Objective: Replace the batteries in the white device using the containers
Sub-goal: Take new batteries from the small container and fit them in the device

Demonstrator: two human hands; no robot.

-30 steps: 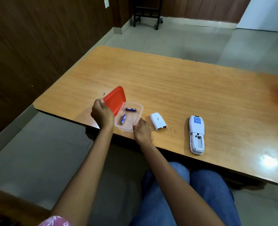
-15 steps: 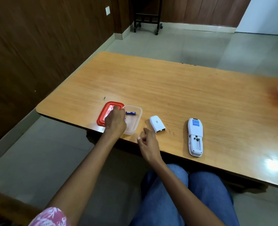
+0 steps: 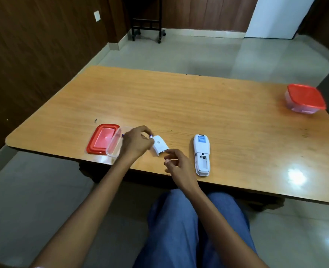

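Observation:
The white device [image 3: 202, 153] lies face down near the table's front edge, its battery bay uncovered and empty. Its white cover [image 3: 160, 145] lies to the left of it. My left hand [image 3: 135, 143] is closed on blue batteries; a blue tip [image 3: 151, 135] shows at my fingertips, another at the hand's left side. It hovers over the clear container [image 3: 114, 145], whose red lid [image 3: 101, 138] lies flat to the left. My right hand [image 3: 176, 165] hangs between cover and device, fingers loosely curled, holding nothing.
A second clear container with a red lid [image 3: 304, 99] stands shut at the table's far right edge. The wooden table [image 3: 179, 105] has a wall close on its left. My knees are under the front edge.
The red lid went from held up to flat on the table. My left hand reached into the clear container and came out rightward with batteries. My right hand left the container and moved right.

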